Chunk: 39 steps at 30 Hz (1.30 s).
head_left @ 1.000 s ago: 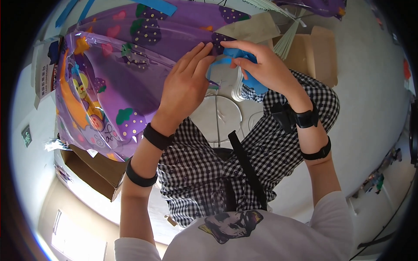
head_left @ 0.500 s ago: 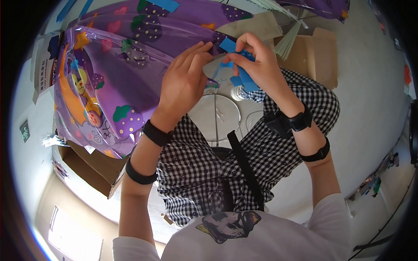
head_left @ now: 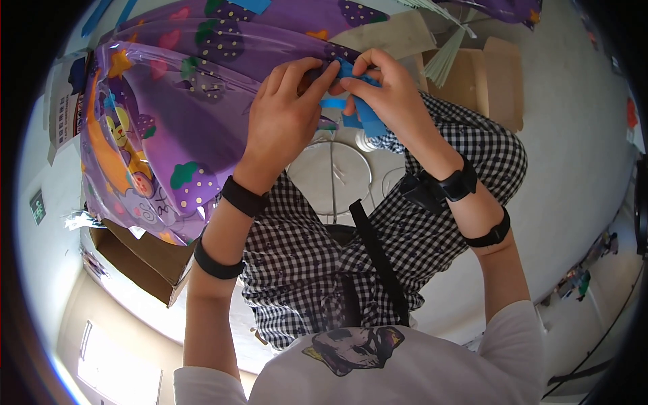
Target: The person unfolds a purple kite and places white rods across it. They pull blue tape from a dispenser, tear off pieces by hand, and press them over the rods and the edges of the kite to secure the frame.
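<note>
A big purple plastic bag (head_left: 202,121), glossy and printed with strawberries, hearts and a cartoon figure, spreads at the left and far side. It narrows toward my hands. My left hand (head_left: 283,115) lies over that narrow end, fingers bent and tips drawn together beside blue material; what exactly they pinch is hidden. My right hand (head_left: 391,98) is closed on a blue strip (head_left: 370,123), its thumb against the index finger. Folded blue ends hang below the right fingers. A short blue length shows between the two hands.
Below my hands a round metal hoop stand (head_left: 370,179) is between my checked trouser legs. An open cardboard box (head_left: 503,84) stands far right, another cardboard box (head_left: 135,260) at left. Pale thin sticks (head_left: 447,59) and more blue strips (head_left: 128,12) lie at the far side.
Both hands have come closer together. My right hand has shifted slightly left with the blue strip, and the left fingers have curled in to meet it. The bag has shifted slightly left.
</note>
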Each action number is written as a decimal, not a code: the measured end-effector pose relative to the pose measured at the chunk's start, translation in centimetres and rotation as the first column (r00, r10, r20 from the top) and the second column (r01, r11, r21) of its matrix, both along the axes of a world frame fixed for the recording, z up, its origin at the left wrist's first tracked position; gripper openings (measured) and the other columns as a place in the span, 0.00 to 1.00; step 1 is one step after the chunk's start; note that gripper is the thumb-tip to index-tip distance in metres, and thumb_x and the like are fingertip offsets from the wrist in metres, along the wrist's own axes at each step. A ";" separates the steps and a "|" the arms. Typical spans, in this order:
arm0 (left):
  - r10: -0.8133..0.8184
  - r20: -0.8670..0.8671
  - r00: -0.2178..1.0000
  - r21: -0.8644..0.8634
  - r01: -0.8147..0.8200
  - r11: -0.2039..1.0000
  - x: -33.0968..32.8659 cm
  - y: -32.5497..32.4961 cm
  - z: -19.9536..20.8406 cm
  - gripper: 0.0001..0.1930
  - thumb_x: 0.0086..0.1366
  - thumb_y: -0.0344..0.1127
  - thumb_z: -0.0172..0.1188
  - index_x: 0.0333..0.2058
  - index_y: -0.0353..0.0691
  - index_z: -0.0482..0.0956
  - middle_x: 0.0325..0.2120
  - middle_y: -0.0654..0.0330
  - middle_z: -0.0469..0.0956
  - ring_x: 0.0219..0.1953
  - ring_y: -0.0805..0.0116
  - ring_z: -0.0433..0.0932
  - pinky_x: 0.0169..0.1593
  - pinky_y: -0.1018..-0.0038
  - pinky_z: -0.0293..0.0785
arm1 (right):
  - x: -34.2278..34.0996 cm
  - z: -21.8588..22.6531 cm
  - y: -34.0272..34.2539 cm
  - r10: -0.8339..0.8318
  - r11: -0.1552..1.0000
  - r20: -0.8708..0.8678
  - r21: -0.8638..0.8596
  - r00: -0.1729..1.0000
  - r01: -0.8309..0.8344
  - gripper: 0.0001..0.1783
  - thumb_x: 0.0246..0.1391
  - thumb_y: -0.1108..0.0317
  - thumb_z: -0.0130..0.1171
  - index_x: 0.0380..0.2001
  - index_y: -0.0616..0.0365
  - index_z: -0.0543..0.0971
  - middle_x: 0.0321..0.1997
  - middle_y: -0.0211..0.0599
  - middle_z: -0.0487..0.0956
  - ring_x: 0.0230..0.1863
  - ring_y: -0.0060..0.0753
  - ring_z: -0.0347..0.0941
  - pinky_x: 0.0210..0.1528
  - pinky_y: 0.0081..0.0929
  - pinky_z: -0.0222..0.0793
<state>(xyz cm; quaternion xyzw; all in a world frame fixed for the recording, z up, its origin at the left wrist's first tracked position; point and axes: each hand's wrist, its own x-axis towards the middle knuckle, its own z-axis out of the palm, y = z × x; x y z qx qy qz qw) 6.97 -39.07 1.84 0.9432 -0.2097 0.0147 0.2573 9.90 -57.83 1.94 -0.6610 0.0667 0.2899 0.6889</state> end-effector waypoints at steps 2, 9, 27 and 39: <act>-0.001 0.012 1.000 0.022 0.001 1.000 -0.1 -0.1 -0.1 0.31 0.46 0.21 0.60 0.54 0.46 0.78 0.47 0.62 0.73 0.47 0.62 0.74 0.50 0.66 0.74 | -0.2 -0.2 -0.1 0.019 1.000 0.018 0.020 1.000 -0.019 0.10 0.56 0.75 0.58 0.35 0.61 0.67 0.32 0.44 0.82 0.26 0.29 0.81 0.25 0.22 0.72; -0.017 0.026 1.000 0.026 0.017 1.000 0.2 0.6 -0.1 0.30 0.46 0.21 0.60 0.52 0.45 0.79 0.46 0.62 0.73 0.46 0.64 0.75 0.49 0.68 0.74 | -0.7 0.7 -2.0 0.141 0.990 -0.167 0.012 0.976 -0.141 0.08 0.60 0.74 0.56 0.40 0.57 0.70 0.35 0.43 0.82 0.24 0.20 0.75 0.26 0.17 0.69; -0.059 -0.008 0.998 0.012 0.059 0.998 0.5 0.5 0.1 0.32 0.49 0.19 0.58 0.56 0.48 0.76 0.48 0.58 0.72 0.49 0.58 0.74 0.50 0.65 0.75 | -1.9 -0.4 -1.8 0.359 0.869 0.472 -0.485 0.805 -0.104 0.25 0.58 0.74 0.51 0.59 0.43 0.72 0.35 0.41 0.81 0.29 0.44 0.76 0.32 0.36 0.71; -0.035 0.026 0.999 -0.060 0.036 0.998 0.7 1.0 -0.2 0.24 0.48 0.20 0.58 0.48 0.39 0.78 0.45 0.60 0.75 0.48 0.59 0.75 0.50 0.66 0.76 | -2.0 0.0 -1.9 0.519 0.731 0.394 -0.665 0.759 -0.154 0.30 0.57 0.75 0.53 0.62 0.37 0.71 0.47 0.39 0.81 0.29 0.39 0.75 0.34 0.31 0.73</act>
